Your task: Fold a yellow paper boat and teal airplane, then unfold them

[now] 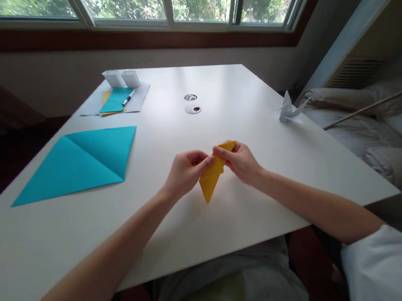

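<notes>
A small piece of folded yellow paper (210, 182) is held up over the near middle of the white table (173, 230), one pointed end hanging down. My left hand (189, 170) pinches its upper left edge between thumb and fingers. On the other side, my right hand (240, 160) grips the upper part, thumb on top, with a yellow tip showing past it. The fingers behind the paper are partly hidden. Left of my hands lies a large sheet of turquoise paper (80, 165) with creases, flat on the tabletop.
A white origami crane (288, 108) stands near the right edge. Two round stickers or discs (193, 109) lie mid-table. At the back left are turquoise and yellow sheets (115, 102), a pen (129, 97) and two white paper boxes (130, 79). A padded seat (344, 111) adjoins the table's right side.
</notes>
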### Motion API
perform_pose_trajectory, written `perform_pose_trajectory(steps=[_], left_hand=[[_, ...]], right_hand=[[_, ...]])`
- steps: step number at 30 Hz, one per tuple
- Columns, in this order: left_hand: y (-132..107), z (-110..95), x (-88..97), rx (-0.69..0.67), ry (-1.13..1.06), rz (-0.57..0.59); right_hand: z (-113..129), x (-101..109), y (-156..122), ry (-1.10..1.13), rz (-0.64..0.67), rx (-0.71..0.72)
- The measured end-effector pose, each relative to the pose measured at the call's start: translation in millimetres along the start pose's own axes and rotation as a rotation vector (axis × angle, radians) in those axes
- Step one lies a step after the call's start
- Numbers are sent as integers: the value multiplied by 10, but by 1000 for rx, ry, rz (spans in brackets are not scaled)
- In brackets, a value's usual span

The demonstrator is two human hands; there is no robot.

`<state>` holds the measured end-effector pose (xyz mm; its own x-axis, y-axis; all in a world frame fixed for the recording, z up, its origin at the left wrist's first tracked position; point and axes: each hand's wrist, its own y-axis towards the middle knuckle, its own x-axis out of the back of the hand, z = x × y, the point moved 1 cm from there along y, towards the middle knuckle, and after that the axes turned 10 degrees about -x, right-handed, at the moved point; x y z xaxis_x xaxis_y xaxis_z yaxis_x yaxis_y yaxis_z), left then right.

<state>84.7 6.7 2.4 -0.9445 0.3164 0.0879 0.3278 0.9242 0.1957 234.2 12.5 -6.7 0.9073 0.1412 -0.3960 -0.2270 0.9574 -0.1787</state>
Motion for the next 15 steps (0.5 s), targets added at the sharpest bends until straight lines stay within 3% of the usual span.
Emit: perform_pose_trajectory(steps=[4, 9, 15], left_hand=[[-16, 23, -15, 27, 38, -52], [-19, 58, 4, 93, 62, -24], [-5, 74, 21, 10, 124, -115]], right_hand=[[15, 36, 41, 0, -32, 58], [36, 124, 92, 66, -119, 70], [17, 144, 69, -8, 48, -109]])
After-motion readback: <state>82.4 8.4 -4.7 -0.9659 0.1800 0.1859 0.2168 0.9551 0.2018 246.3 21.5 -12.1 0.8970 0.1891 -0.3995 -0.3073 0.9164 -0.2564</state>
